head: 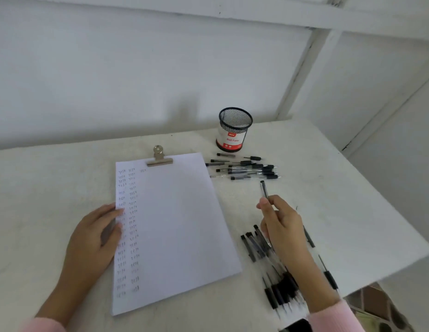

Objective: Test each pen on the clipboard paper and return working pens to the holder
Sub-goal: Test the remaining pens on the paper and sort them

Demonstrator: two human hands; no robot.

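A white sheet of paper (182,224) lies clipped under a metal clip (159,159), with two columns of small pen marks down its left side. My left hand (93,238) rests flat on the paper's left edge. My right hand (280,221) holds a black pen (263,189) above the table to the right of the paper, the pen pointing away from me. A black mesh pen holder (234,129) with a red and white label stands behind, with no pens showing above its rim.
Several black pens (249,168) lie in a loose row just in front of the holder. A second heap of pens (278,271) lies under and beside my right forearm. The white table's right edge (381,212) runs diagonally; a white wall stands behind.
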